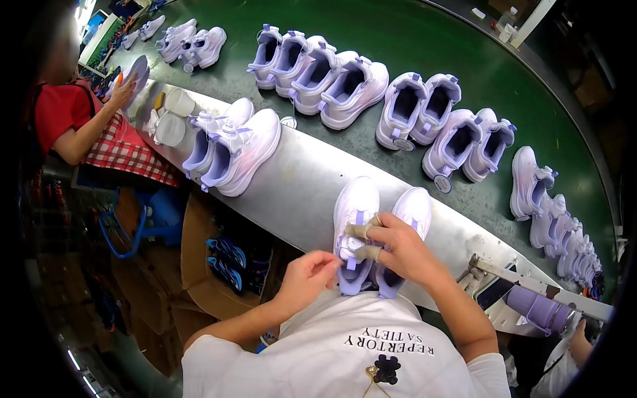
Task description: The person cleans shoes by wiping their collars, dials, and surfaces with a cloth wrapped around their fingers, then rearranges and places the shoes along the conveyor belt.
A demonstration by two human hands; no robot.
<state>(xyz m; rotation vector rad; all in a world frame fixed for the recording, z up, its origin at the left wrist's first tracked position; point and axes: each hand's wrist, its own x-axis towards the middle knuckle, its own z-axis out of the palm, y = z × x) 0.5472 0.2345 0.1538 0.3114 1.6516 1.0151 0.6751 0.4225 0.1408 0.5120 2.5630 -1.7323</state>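
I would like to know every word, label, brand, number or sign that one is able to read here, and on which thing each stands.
"REPERTORY SATIETY": on the camera wearer's white shirt, upside down in this view.
Round tags by some shoes on the green surface: too small to read.
Shoes at the wearer's hands: no text that I can read.

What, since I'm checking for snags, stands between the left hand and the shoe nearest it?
Nothing visible: the left hand is close beside the shoe, though whether they touch is unclear. The right hand reaches over that shoe from the other side.
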